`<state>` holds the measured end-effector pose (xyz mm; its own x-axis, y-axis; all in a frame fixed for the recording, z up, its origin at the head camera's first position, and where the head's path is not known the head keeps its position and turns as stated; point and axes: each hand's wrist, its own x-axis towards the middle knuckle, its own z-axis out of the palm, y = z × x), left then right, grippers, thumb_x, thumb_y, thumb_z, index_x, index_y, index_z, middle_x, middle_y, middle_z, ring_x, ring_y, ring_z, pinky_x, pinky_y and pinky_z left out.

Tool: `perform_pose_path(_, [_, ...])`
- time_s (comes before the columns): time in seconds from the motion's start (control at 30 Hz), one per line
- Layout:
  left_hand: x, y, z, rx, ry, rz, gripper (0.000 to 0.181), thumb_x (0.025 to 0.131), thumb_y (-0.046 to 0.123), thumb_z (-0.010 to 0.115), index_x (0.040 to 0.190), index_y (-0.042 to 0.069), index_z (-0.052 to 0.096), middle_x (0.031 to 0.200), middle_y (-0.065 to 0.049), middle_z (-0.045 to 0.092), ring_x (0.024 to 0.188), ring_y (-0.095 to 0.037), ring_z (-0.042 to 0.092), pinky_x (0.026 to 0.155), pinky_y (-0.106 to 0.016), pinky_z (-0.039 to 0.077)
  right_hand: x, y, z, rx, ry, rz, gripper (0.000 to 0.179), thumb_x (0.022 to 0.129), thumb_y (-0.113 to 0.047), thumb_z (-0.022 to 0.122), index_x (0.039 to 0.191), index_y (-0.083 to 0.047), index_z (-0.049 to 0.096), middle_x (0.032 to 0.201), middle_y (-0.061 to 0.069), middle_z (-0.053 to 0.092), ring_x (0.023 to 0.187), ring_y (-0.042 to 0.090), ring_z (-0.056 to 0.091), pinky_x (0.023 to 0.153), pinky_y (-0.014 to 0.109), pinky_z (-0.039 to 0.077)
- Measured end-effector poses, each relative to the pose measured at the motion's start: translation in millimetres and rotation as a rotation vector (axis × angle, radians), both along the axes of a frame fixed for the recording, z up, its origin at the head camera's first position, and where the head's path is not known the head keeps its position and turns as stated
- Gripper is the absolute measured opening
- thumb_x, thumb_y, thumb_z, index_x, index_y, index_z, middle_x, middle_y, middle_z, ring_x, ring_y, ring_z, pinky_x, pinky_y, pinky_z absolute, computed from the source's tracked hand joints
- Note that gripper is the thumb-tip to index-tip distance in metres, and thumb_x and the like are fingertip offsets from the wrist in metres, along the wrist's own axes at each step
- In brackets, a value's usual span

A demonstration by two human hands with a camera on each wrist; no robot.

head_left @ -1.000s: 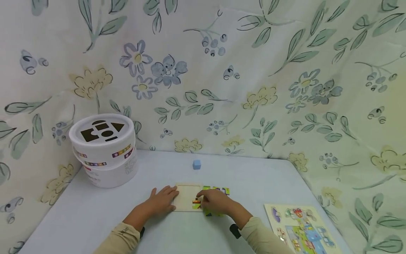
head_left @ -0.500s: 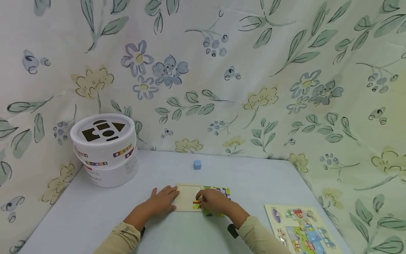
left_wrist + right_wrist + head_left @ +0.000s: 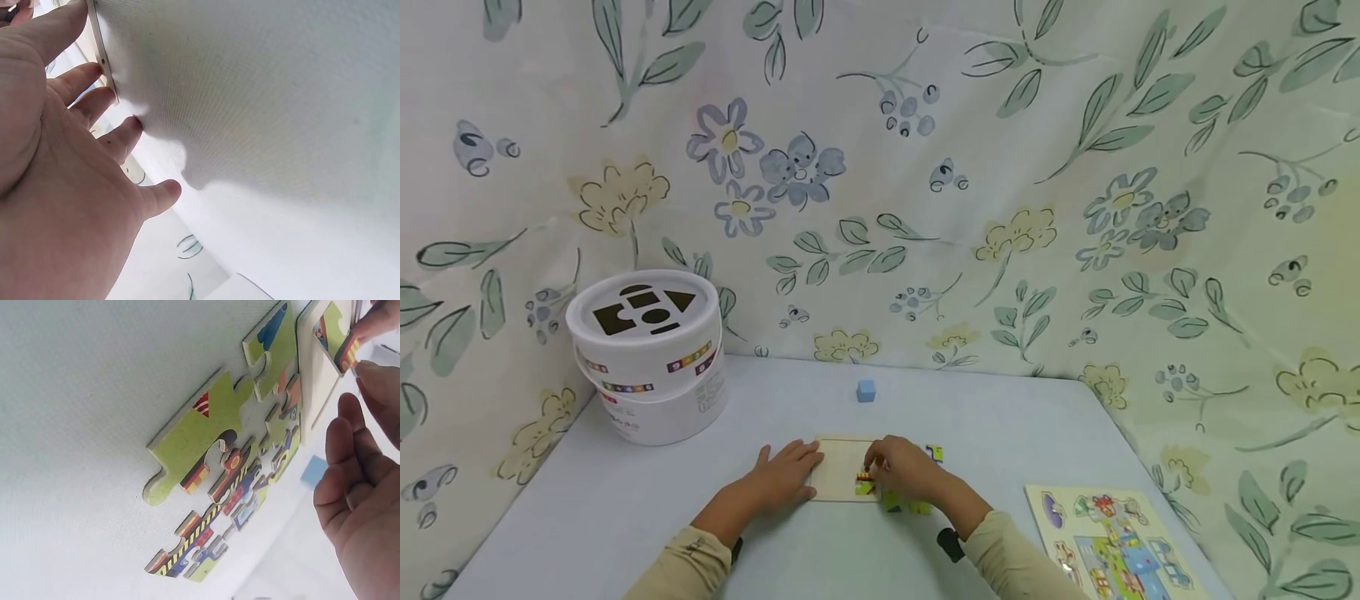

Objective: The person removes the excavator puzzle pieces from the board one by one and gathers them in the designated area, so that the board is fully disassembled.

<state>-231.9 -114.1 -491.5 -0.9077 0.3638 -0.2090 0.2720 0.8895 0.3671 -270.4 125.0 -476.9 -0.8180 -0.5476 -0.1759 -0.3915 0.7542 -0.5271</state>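
A pale wooden puzzle tray (image 3: 835, 468) lies on the table in front of me. My left hand (image 3: 780, 478) rests with spread, straight fingers at its left edge; in the left wrist view, fingertips (image 3: 94, 103) touch the tray's side. A jigsaw piece (image 3: 865, 487), green with red and yellow, sits in the tray's near right corner. My right hand (image 3: 907, 468) pinches a jigsaw piece with a red and yellow edge (image 3: 347, 355) between thumb and index finger, right at the tray. Its other fingers are loosely bent. Several loose jigsaw pieces (image 3: 200, 428) lie beside the tray, partly under this hand.
A small blue cube (image 3: 866, 391) stands behind the tray. At the back left is a white bucket (image 3: 651, 367) with shape holes in its lid. A colourful picture board (image 3: 1112, 542) lies at the front right. Floral cloth (image 3: 925, 208) hangs behind the table.
My right hand has lifted slightly, and its fingers have drawn together from a pointing index finger to a pinch at the tray's right side. The left hand stays in place.
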Motion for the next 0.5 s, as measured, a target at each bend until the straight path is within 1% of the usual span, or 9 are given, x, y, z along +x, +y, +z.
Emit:
perform_pose_path(0.13, [-0.8,1.6,-0.4,0.006,-0.002,-0.005,0.057,0.092,0.029,0.067,0.141,0.009,0.048,0.153,-0.008,0.038,0.144,-0.034,0.027,0.109,-0.071,0.013,2.9,3,2.9,-0.034,-0.023,-0.010,0.004,0.096,-0.018,0.061,0.095,-0.015,0.063,0.085,-0.007,0.059,0.072,0.007,0.055,0.063,0.022,0.049])
perform_pose_path(0.27, [-0.9,2.1,-1.1,0.016,-0.005,-0.019,0.057,0.092,0.030,0.066,0.141,0.008,0.048,0.153,-0.008,0.038,0.144,-0.034,0.027,0.108,-0.072,0.013,6.6,6,5.8,-0.066,-0.039,-0.012,0.004,0.096,-0.017,0.062,0.092,-0.016,0.061,0.083,-0.007,0.060,0.071,0.006,0.055,0.062,0.022,0.049])
perform_pose_path(0.4, [-0.1,0.2,-1.2,0.029,0.009,-0.031,0.056,0.092,0.029,0.065,0.141,0.008,0.048,0.154,-0.009,0.038,0.144,-0.035,0.027,0.108,-0.072,0.014,6.2,14,10.9,-0.096,-0.013,0.002,0.004,0.096,-0.015,0.062,0.092,-0.014,0.061,0.083,-0.007,0.061,0.073,0.005,0.055,0.064,0.022,0.048])
perform_pose_path(0.5, [0.4,-2.2,-1.0,0.033,0.025,-0.031,0.056,0.092,0.029,0.065,0.141,0.007,0.048,0.153,-0.009,0.038,0.144,-0.035,0.028,0.107,-0.072,0.014,2.4,27,15.3,-0.088,0.010,0.000,0.005,0.096,-0.016,0.061,0.093,-0.013,0.061,0.084,-0.008,0.062,0.075,0.005,0.056,0.066,0.023,0.048])
